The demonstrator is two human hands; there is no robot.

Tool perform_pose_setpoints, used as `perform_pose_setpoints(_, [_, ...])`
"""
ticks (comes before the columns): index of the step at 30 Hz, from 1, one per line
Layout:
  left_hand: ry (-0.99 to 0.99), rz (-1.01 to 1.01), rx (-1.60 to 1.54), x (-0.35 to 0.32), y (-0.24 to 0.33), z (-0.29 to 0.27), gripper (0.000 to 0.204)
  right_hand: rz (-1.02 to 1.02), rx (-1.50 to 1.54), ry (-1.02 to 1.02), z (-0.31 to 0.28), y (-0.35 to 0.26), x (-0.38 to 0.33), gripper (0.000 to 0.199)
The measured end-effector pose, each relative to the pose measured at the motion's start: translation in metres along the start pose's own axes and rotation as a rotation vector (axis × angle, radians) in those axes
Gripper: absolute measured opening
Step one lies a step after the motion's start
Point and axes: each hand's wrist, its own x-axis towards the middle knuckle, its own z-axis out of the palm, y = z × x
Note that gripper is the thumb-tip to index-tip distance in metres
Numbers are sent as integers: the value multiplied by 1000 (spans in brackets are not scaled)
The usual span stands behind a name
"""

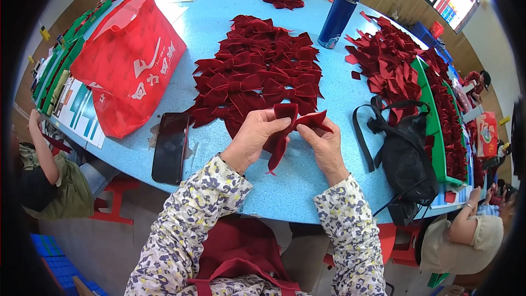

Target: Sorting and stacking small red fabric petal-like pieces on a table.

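Observation:
A dark red velvet bow (276,154) is pinched between my two hands near the table's front edge. My left hand (249,141) is closed on its left side, thumb on top. My right hand (324,145) is closed on its right side, thumb and fingertips near the centre knot. One tail hangs below, between the hands; the fingers hide part of the knot. Just beyond my hands, rows of similar red bows (257,71) lie overlapping on the light blue table (263,200).
To the left are a red bag (129,71) and a black phone (170,148). A blue tumbler (339,17) stands beyond the bows. On the right lie loose red velvet pieces (386,68), a black bag (405,156) and a green tray (435,126) of red pieces. Other people sit around.

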Motion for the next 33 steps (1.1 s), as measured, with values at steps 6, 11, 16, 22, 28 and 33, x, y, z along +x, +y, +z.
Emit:
perform_pose_setpoints(6, [-11,-14,59,1,1,0,17,-30,-50,2,0,2,2,11])
perform_pose_setpoints(11, [-57,79,268,2,-2,0,21,-233,-275,-93,-1,4,1,11])
perform_pose_setpoints(16, [-87,123,429,-6,5,7,23,13,-148,-75,-8,1,0,10])
perform_pose_setpoints(22, [-111,59,489,-9,10,7,21,34,-217,-143,-16,-2,0,13])
perform_pose_setpoints(28, [-61,81,580,-6,8,2,19,42,-171,-127,-21,-4,1,10])
perform_pose_setpoints(33, [-48,44,527,-6,12,4,21,19,-231,-38,-37,1,5,5])
